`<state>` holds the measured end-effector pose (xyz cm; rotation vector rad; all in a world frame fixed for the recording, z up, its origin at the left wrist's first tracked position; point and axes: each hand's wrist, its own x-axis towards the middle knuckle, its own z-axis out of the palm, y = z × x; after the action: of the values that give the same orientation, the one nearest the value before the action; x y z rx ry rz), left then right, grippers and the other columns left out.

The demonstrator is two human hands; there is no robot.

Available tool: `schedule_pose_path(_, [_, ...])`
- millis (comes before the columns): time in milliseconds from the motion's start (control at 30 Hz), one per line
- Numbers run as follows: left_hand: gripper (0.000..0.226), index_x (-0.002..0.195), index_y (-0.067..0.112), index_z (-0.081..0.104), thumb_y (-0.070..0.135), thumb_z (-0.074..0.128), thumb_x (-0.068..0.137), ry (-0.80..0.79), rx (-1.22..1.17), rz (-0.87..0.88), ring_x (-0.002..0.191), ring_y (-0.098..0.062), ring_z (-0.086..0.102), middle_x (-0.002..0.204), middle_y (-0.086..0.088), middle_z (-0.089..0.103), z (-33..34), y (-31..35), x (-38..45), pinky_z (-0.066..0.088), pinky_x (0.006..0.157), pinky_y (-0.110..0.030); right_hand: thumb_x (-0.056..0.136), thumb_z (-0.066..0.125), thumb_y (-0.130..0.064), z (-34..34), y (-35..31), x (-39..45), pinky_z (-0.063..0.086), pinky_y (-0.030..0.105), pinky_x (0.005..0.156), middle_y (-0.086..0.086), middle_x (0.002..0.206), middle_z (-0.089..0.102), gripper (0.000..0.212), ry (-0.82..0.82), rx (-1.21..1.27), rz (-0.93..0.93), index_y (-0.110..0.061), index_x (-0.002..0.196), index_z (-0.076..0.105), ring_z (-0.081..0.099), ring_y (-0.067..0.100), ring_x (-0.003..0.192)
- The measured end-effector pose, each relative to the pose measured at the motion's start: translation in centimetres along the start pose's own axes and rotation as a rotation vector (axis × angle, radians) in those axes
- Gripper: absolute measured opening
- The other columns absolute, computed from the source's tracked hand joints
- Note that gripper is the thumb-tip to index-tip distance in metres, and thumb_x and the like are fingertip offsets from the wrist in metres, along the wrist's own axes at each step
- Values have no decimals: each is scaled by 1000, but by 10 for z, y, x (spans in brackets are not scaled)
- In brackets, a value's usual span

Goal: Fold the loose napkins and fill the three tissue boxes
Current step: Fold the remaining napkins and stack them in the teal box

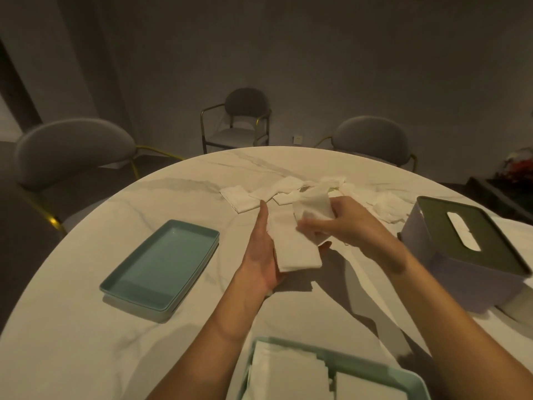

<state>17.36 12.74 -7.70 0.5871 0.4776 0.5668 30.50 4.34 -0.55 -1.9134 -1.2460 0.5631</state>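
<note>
Left hand lies palm-up with straight fingers, supporting a folded napkin from below and along its left edge, and its fingertips are partly lost behind the paper. Right hand, just right of that napkin, grips a crumpled napkin with curled fingers; the fingertips vanish under the white sheet, so exactly how they pinch it is hard to say.

Taking the folded napkin as the marker and sweeping left to right: well to its left sits a teal tray on the marble table. Just beyond it, the loose napkin pile spreads out, its far right part a blurred white tangle where single sheets cannot be separated. Below it, at the bottom edge, a teal box holding stacked napkins is cut off by the frame. To its right stands a pale tissue box with a dark lid, a white sheet showing in the slot; the box's right side runs out of view. Dim light muddies everything.
</note>
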Motion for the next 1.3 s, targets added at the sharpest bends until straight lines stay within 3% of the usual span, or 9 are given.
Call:
schedule_pose_path(133, [47, 118, 14, 76, 52, 69, 91, -5, 299, -70, 85, -36, 73, 100, -16, 75, -5, -2, -4, 55, 85, -59, 72, 86, -51, 0, 7, 5, 48, 18, 68, -20, 105, 52, 60, 11, -185, 14, -36, 116, 48, 54, 8, 85])
schedule_pose_path(233, [38, 119, 15, 70, 44, 60, 98, 32, 359, -96, 72, -33, 72, 92, -14, 75, -6, -2, -4, 57, 70, -46, 68, 75, -66, -9, 8, 10, 49, 22, 77, -14, 125, 49, 81, -27, -96, 72, -30, 136, 51, 52, 11, 109])
schedule_pose_path(467, [44, 122, 16, 70, 51, 54, 100, 90, 317, -97, 87, -36, 72, 107, -16, 76, -4, -2, -2, 54, 83, -54, 93, 71, -34, -19, 9, 10, 50, 15, 73, -14, 101, 69, 19, 117, 45, -117, -23, 107, 76, 65, 11, 96])
schedule_pose_path(567, [56, 131, 7, 67, 53, 50, 103, 55, 177, -88, 96, -40, 72, 121, -22, 72, 0, 0, -4, 56, 84, -50, 89, 74, -38, -22, -5, 5, 51, 21, 81, -12, 99, 72, 16, 9, 288, -71, -25, 97, 79, 64, 9, 94])
schedule_pose_path(700, [75, 128, 12, 70, 73, 38, 99, 1, -32, -6, 92, -38, 76, 119, -20, 74, 5, 4, -7, 63, 74, -47, 88, 79, -28, 12, 1, 4, 48, 13, 50, -4, 73, 74, 15, 46, 206, -28, -15, 95, 77, 64, -3, 58])
schedule_pose_path(833, [65, 130, 15, 70, 67, 53, 95, -25, 65, -13, 97, -33, 74, 123, -14, 72, 4, 2, -8, 61, 83, -45, 88, 77, -25, 23, 15, 7, 46, 17, 43, -10, 64, 72, 12, 91, 95, -3, -17, 95, 73, 67, 6, 55])
schedule_pose_path(1000, [32, 122, 16, 71, 29, 70, 93, 8, 300, -85, 75, -31, 74, 100, -15, 77, -5, 0, -8, 60, 68, -47, 87, 76, -46, 7, 24, 18, 49, 17, 63, -16, 96, 65, 26, 247, -72, -50, -28, 104, 67, 64, 7, 86])
schedule_pose_path(1133, [36, 127, 21, 69, 30, 71, 91, 33, 369, -64, 78, -35, 75, 104, -16, 77, -4, 0, -8, 61, 72, -55, 80, 80, -48, -4, 31, 21, 50, 21, 67, -9, 91, 68, 41, 71, -41, 80, -24, 111, 68, 65, 10, 82])
schedule_pose_path(1300, [40, 131, 20, 66, 28, 71, 92, 19, 377, -92, 95, -37, 73, 116, -17, 75, -3, -1, -8, 59, 77, -54, 83, 82, -40, -9, 37, 23, 59, 33, 78, -12, 86, 72, 23, 205, -111, -57, -23, 98, 77, 67, 10, 80])
